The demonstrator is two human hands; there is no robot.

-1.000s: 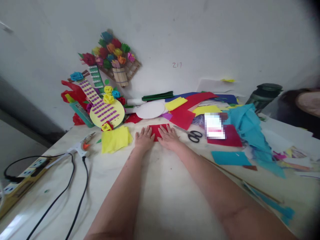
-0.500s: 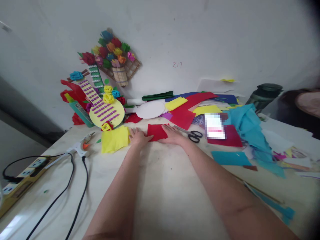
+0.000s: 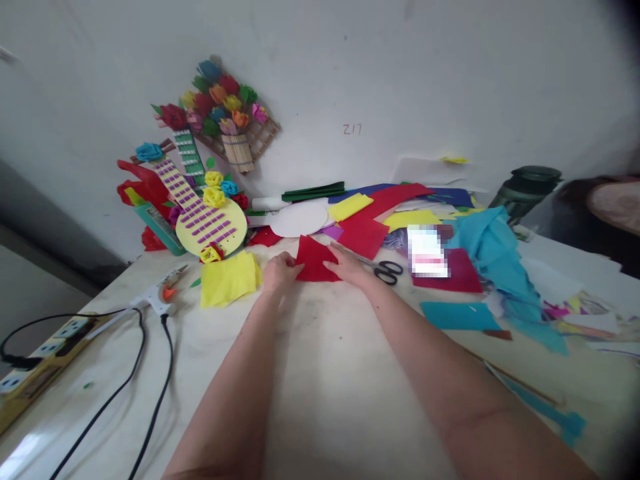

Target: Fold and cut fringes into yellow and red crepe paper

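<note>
A small red sheet (image 3: 316, 261), cloth or crepe paper by its look, lies on the table between my hands, its top now slanting to a raised upper left corner. At its left edge my left hand (image 3: 280, 272) is closed, thumb and fingertips pinching the sheet. My right hand (image 3: 349, 268) rests on the right side, fingers stretched out and thumb apart on the red surface. Black-handled scissors (image 3: 388, 272) lie just right of that hand, their blades partly behind it. Left of my left hand are stacked yellow sheets (image 3: 227, 280).
A glue gun (image 3: 159, 297) with its cable and a power strip (image 3: 50, 350) occupy the left side. Flower-decorated crafts (image 3: 213, 227) stand behind. Coloured sheets (image 3: 365, 237), a phone-like pixelated item (image 3: 427, 253), turquoise cloth (image 3: 493, 243) and a dark bottle (image 3: 525, 190) line the back and right.
My left hand has gone from lying spread at the sheet's left edge to pinching it. The red sheet's upper left part has come up; my right hand stays nearly in place.
</note>
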